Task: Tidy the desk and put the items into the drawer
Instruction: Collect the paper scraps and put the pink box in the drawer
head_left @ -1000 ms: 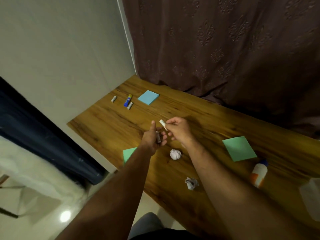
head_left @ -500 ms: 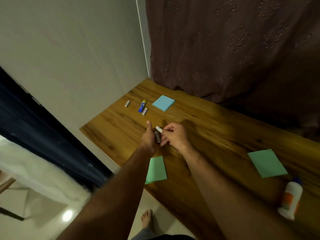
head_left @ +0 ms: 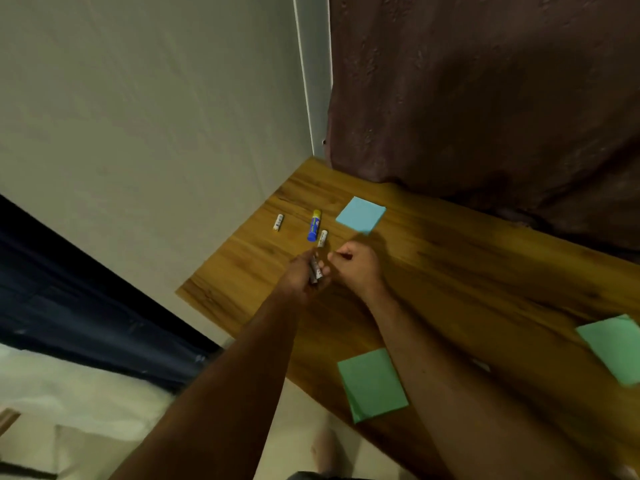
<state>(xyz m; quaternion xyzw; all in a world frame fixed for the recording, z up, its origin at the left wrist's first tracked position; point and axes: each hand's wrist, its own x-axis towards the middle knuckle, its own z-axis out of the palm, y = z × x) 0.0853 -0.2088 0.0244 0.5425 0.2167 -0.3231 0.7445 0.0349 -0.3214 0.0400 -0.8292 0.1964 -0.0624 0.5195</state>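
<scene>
1. A small dark cylinder, apparently a battery [head_left: 314,271], with a pale band on its side, is seen gripped in the left hand [head_left: 302,276] above the wooden desk [head_left: 467,271], near the desk's left end.
2. The battery is shown lying across the left palm, the curled fingers [head_left: 325,270] wrapped over its right side and the thumb alongside it; only a narrow strip of it is visible.
3. Its long axis is seen running roughly from the near edge toward the far edge of the desk, tilted slightly, one end emerging below the fingers.
4. The right hand [head_left: 356,268] is held just beside the left, its fingers clenched and the fingertips brought together toward the battery; whether anything is pinched there cannot be told.
5. On the desk beyond the hands, a blue glue stick [head_left: 313,225] with a yellow cap is seen lying between two white batteries [head_left: 277,222], one just beside it and one nearer the left edge.
6. A blue notepad [head_left: 361,215] is seen by the far edge; a green notepad [head_left: 372,384] lies at the near edge and another green pad [head_left: 613,351] toward the right.
</scene>
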